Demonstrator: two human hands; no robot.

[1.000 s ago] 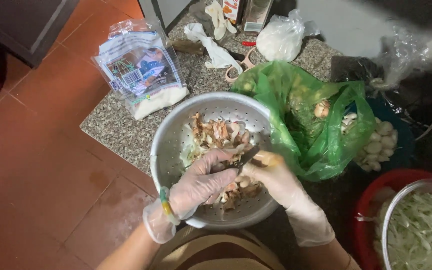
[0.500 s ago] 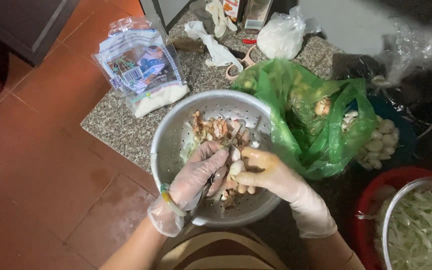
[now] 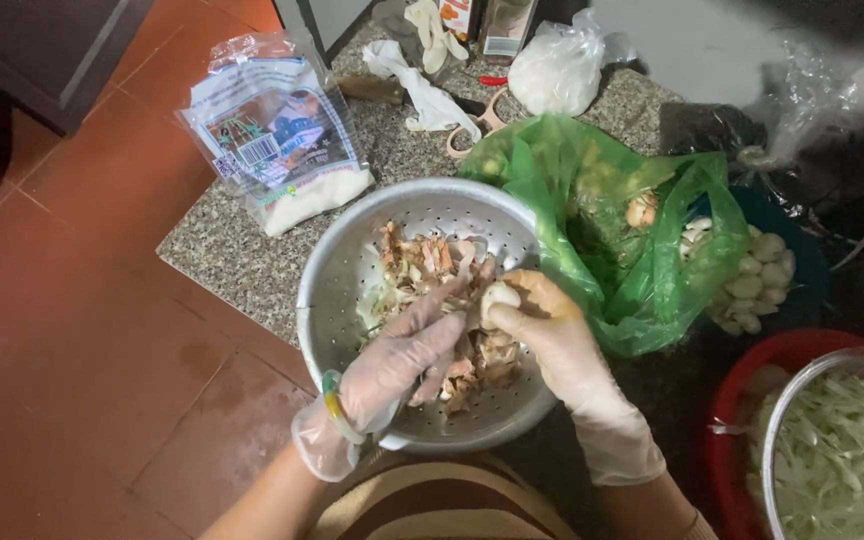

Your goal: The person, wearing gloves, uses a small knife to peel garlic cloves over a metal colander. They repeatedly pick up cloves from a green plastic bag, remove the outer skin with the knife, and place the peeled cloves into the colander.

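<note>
Both hands wear thin clear gloves and work over a metal colander (image 3: 352, 290). Right hand (image 3: 542, 335) pinches a pale peeled garlic clove (image 3: 499, 296) between thumb and fingertips, fingers curled tight round it. Left hand (image 3: 407, 355) has fingers half-curled, tips meeting the clove and right thumb; cannot tell whether it grips anything of its own. Clove sits just above the colander's middle, over a heap of brownish garlic skins (image 3: 432, 262) lying in the bowl.

Colander rests partly on the person's lap, partly against a speckled stone slab (image 3: 222, 260). Green plastic bag (image 3: 612, 240) crowds the colander's right rim, open, with an unpeeled bulb (image 3: 640, 210) inside. Behind the bag, a blue bowl of peeled cloves (image 3: 757, 280). Lower right, a red basin (image 3: 742, 400) holds a steel bowl of shredded cabbage (image 3: 842, 460). On the slab: a printed clear packet of white powder (image 3: 277, 140), crumpled white gloves (image 3: 422, 85), a knotted white bag (image 3: 557, 70). Orange tile floor (image 3: 102, 330) on the left.
</note>
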